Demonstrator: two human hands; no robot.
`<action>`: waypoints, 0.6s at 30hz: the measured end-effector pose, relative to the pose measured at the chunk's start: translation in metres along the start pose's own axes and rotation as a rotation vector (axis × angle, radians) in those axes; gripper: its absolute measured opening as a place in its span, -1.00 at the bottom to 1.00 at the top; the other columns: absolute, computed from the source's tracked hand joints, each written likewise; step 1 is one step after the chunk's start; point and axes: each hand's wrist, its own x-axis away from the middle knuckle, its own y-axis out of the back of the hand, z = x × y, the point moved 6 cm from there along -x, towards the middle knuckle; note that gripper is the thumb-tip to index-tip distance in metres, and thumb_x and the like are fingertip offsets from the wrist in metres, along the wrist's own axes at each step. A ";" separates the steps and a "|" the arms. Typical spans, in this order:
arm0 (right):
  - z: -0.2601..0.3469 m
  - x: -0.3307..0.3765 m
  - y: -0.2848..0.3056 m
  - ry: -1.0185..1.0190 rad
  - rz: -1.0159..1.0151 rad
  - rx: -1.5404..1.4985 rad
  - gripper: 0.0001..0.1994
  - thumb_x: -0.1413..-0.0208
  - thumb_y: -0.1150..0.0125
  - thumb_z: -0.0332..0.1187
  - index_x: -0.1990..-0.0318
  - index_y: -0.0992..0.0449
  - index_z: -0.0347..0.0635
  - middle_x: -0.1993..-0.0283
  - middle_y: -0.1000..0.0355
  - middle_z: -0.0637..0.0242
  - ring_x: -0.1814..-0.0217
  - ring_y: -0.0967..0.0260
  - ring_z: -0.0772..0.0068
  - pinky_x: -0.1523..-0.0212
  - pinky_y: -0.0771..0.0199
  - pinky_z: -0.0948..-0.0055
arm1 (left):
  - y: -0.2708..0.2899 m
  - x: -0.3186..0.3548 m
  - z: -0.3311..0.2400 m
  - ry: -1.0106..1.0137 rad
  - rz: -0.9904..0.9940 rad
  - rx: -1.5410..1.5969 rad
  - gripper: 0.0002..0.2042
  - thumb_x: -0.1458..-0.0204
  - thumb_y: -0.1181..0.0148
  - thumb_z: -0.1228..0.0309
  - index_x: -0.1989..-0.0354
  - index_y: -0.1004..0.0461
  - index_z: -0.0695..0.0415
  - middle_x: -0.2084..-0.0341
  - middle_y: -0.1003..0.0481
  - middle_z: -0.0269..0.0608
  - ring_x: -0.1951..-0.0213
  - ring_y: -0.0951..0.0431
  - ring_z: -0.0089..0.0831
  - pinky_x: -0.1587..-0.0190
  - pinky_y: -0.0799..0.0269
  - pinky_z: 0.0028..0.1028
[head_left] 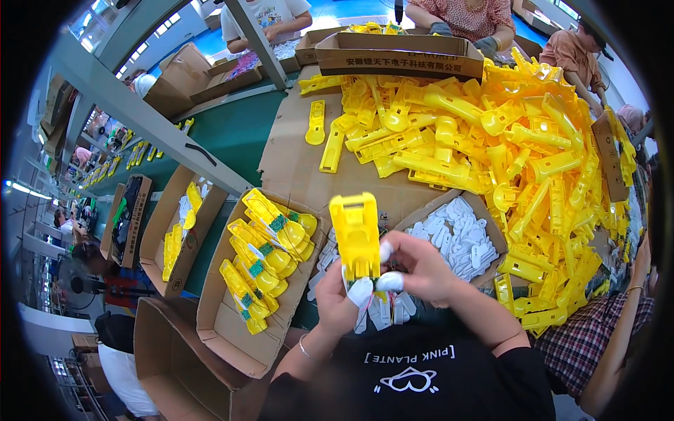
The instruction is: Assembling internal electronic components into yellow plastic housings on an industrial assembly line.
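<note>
Room first: bare cardboard sheet lies beyond the hands, its L edge running along the green work surface. R side's tight: pile of yellow parts crowds far & R; shallow box w/ white pieces sits just beyond R hand. To the L, open carton w/ wired yellow parts stands near L hand, its R wall facing that forearm.

Yellow housing is up in front of the chest, btw the hands. Long axis runs approx. straight up-down in view, i.e. away from the person; squared end points away, other end's at the fingers. Hollow side faces the cam.

L forearm comes up from below, bracelet at wrist; L fingers clamped on housing's near end, white-tipped thumb in front, others mostly hidden. R forearm slants in from lower R, wrist bent inward; thumb & index, white-tipped, sit slightly apart by near end's R edge. Can't tell if they grip anything.
</note>
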 end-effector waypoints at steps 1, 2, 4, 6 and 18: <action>0.002 -0.006 0.002 0.069 0.100 -0.105 -0.42 0.19 -0.34 -0.44 -0.02 -0.18 -0.27 0.15 -0.27 0.35 0.05 -0.24 0.52 -0.05 -0.22 0.43 | -0.004 -0.006 0.000 0.119 -0.019 0.200 -0.69 0.03 -0.07 0.42 0.14 -0.31 0.35 0.34 -0.45 -0.10 0.33 -0.48 -0.42 0.26 -0.42 -0.48; -0.001 -0.006 0.000 0.061 0.154 -0.113 -0.40 0.17 -0.33 -0.40 -0.03 -0.15 -0.28 0.11 -0.26 0.34 0.03 -0.24 0.50 -0.06 -0.21 0.42 | -0.003 -0.013 -0.005 0.184 0.004 0.301 -0.68 0.01 -0.05 0.41 0.11 -0.26 0.32 0.30 -0.44 -0.02 0.32 -0.49 -0.34 0.28 -0.45 -0.42; -0.020 -0.001 -0.004 -0.010 0.271 0.262 -0.44 0.10 -0.29 -0.29 -0.04 -0.18 -0.27 0.04 -0.26 0.26 -0.05 -0.22 0.50 -0.05 -0.22 0.39 | 0.004 -0.021 -0.006 0.165 0.008 0.341 -0.63 -0.01 -0.04 0.38 0.03 -0.18 0.26 0.22 -0.39 0.02 0.27 -0.47 -0.33 0.24 -0.44 -0.38; -0.041 0.009 -0.007 -0.263 0.260 0.337 -0.67 -0.02 -0.10 -0.37 0.05 -0.30 -0.26 0.24 -0.39 0.25 0.17 -0.36 0.44 0.12 -0.36 0.40 | 0.017 -0.029 0.001 0.162 0.027 0.329 -0.62 -0.02 -0.03 0.38 0.00 -0.15 0.24 0.19 -0.38 0.03 0.26 -0.47 -0.33 0.22 -0.43 -0.38; 0.036 -0.007 0.027 0.352 -0.213 1.574 -0.88 0.17 -0.08 -0.46 0.44 -0.29 -0.24 0.57 -0.32 0.15 0.47 -0.33 0.07 0.48 -0.32 0.22 | 0.029 -0.038 -0.024 -0.320 0.121 -1.216 -0.35 0.24 0.03 0.72 -0.16 0.01 0.32 0.16 -0.29 0.12 0.16 -0.32 0.01 0.10 -0.26 -0.23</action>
